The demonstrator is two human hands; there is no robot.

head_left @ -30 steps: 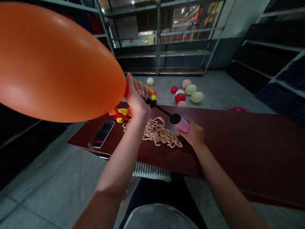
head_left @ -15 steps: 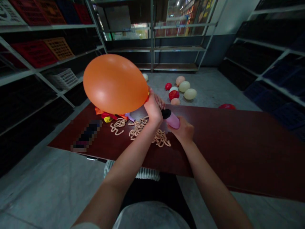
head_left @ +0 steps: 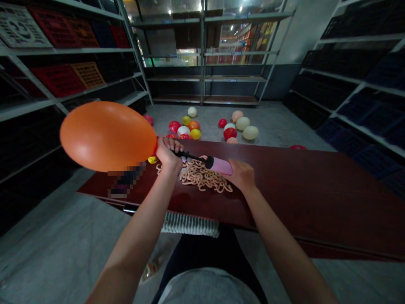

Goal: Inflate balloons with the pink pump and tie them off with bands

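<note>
A big orange balloon (head_left: pixel 107 136) swells out to the left of my left hand (head_left: pixel 169 154). That hand is closed around the balloon's neck and the black end of a balloon pump (head_left: pixel 221 165); the nozzle itself is hidden by the fingers. My right hand (head_left: pixel 243 174) wraps the pink barrel of the same pump, whose black rod is drawn out between the two hands. Under the pump, a loose heap of beige, curly, string-like pieces (head_left: pixel 205 177) lies on the dark red table (head_left: pixel 303 190). A yellow uninflated balloon (head_left: pixel 152 160) shows beside my left wrist.
A blurred-out dark object (head_left: pixel 128 179) lies on the table's left part. Inflated balloons (head_left: pixel 193 125) rest on the floor beyond the table, with more (head_left: pixel 243 123) farther right. Metal shelves (head_left: pixel 202 79) stand behind; crates (head_left: pixel 57 80) fill shelves at left.
My left hand and the orange balloon have moved left and down, away from my right hand. The pump's black rod now shows, extended. The view has tilted upward slightly.
</note>
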